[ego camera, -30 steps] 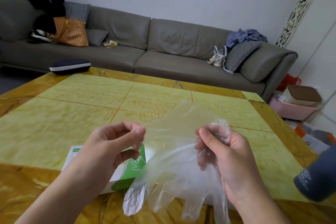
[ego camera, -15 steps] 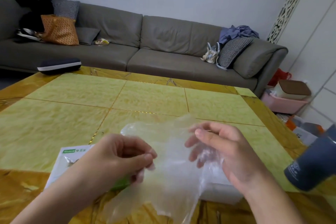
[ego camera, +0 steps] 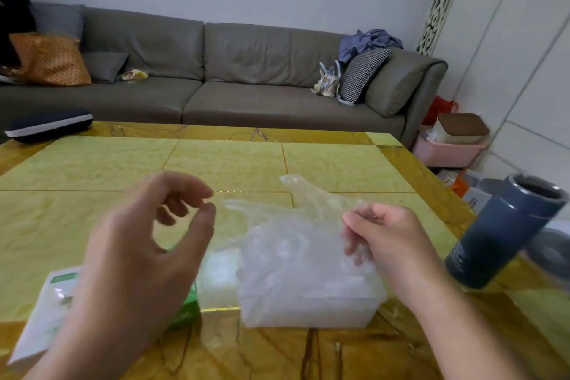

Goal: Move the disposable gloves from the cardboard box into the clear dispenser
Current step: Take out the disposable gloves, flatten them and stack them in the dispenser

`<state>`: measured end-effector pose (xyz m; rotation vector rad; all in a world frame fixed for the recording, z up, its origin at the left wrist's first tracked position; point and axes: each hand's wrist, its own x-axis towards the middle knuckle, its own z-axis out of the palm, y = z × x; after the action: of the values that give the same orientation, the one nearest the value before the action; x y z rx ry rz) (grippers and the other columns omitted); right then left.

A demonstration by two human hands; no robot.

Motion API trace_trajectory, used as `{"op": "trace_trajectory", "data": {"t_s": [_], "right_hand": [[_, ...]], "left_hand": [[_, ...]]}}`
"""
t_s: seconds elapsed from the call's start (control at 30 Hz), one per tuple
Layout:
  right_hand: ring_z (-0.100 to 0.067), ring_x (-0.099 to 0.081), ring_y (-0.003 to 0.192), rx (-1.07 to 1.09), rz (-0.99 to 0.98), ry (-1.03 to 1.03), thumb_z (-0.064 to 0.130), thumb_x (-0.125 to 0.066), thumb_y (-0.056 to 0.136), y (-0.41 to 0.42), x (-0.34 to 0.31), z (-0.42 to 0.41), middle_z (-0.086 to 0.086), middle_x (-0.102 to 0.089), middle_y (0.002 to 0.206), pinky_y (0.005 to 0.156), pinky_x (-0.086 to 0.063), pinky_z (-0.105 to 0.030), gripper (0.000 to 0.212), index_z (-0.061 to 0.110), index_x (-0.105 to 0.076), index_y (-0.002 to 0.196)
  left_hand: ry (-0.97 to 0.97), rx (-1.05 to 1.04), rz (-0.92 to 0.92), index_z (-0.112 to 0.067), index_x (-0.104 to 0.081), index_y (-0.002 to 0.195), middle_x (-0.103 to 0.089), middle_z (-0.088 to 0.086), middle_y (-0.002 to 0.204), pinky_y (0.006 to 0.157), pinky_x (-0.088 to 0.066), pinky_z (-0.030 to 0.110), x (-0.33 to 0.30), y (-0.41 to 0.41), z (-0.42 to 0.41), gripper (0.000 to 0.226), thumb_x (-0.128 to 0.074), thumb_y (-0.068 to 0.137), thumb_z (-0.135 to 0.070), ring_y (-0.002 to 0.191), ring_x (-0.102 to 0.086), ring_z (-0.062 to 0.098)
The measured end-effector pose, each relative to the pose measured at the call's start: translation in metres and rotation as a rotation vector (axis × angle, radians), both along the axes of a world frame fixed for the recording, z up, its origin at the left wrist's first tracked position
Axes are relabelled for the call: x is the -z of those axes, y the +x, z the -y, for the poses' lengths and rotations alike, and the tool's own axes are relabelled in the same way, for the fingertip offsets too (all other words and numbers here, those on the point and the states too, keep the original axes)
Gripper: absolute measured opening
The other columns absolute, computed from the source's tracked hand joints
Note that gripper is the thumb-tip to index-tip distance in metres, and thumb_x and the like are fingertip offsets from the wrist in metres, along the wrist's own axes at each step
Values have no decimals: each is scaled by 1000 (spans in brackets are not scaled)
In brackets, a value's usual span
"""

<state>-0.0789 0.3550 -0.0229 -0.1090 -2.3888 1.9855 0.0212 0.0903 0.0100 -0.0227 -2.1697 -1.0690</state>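
Note:
A clear disposable glove (ego camera: 287,225) is stretched out between my two hands, just above the clear dispenser (ego camera: 308,305). My left hand (ego camera: 145,244) pinches the glove's left edge between thumb and forefinger. My right hand (ego camera: 388,241) grips the right edge with curled fingers. The dispenser stands near the table's front edge and holds crumpled clear gloves. The white and green cardboard box (ego camera: 46,315) lies to its left, largely hidden behind my left hand and forearm.
A dark blue tumbler (ego camera: 499,234) stands at the right on the yellow-green table (ego camera: 228,163), close to my right wrist. A dark case (ego camera: 49,125) lies at the far left corner. A grey sofa (ego camera: 246,86) runs behind the table.
My hands have moved apart and lowered, spreading the glove out flat over the dispenser. Before, it hung bunched between them. The view has shifted a little to the right.

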Motion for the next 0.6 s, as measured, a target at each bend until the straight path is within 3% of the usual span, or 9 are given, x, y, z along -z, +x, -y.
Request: {"op": "trace_trajectory", "data": {"t_s": [0.03,0.1,0.17,0.2,0.33,0.5,0.6], "right_hand": [[-21,-59,44,8,18,30,2,-63,99,-3,5,1,-17,-68,61,43,-45,-26,23,-7,-68,79],[-24,-62,45,2,48,98,3,-61,98,-7,12,3,-16,-70,60,44,-46,-26,25,-8,-66,77],[-24,-64,45,-23,55,191,7,-60,97,-7,15,4,-13,-73,64,41,-45,-26,23,-7,-66,79],[-23,-67,47,-31,43,244,9,-61,98,-7,17,4,-11,-73,65,40,-47,-28,22,-4,-67,81],[-20,-66,45,-14,-74,570,15,-63,97,-10,22,-1,-10,-72,70,40,-48,-33,20,2,-66,82],[-19,-42,51,12,-113,749,14,-62,93,-14,24,-6,-13,-69,75,44,-31,-27,22,1,-58,76],[-17,-55,51,25,-120,822,16,-66,95,-10,19,-6,-4,-65,74,44,-42,-27,23,8,-61,74]], "left_hand": [[-167,78,-25,-36,-67,100,-62,-19,96,78,-46,15,-5,0,-18,10,-70,95,-28,94,-61,7],[-385,261,132,-41,-62,119,-52,-28,113,84,-43,11,-4,-9,-52,22,-59,98,-36,108,-55,0],[-493,271,319,-40,-47,142,-42,-24,128,92,-45,19,14,-23,-76,37,-45,105,-41,121,-45,-1],[-546,250,401,-36,-42,146,-41,-17,131,95,-46,24,24,-31,-80,39,-40,107,-42,125,-42,6],[-653,224,678,-30,-43,145,-46,-7,128,95,-47,31,44,-46,-77,39,-40,108,-40,124,-45,15],[-688,271,745,-40,-31,154,-53,-12,130,94,-50,30,43,-55,-75,59,-50,101,-58,121,-54,11],[-742,277,808,-42,-31,154,-54,-12,133,98,-50,35,40,-62,-76,69,-51,94,-71,123,-55,13]]}}
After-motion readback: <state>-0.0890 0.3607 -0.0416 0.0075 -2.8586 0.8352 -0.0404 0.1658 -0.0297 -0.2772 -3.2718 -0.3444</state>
